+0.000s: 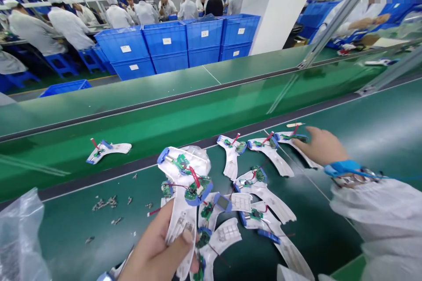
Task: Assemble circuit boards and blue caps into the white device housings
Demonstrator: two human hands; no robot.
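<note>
My left hand (165,241) grips the handle of a white gun-shaped housing half (180,210), thumb on top. Blue end pieces, green circuit boards and a red cable show inside it. At the far end of a row, my right hand (321,145) has its fingers closed over another white housing half (310,160); its fingertips are partly hidden. Similar halves with boards and wires lie between my hands, including one housing half (231,158) standing apart and a housing half (268,197) in an overlapping cluster. A blue wrist strap (343,167) circles my right wrist.
Small metal parts (107,203) lie scattered on the green bench (75,224). A clear plastic bag (21,237) is at left. Another housing half (108,151) rests by the green divider (158,123). Beyond are stacked blue bins (165,41) and co-workers (145,11).
</note>
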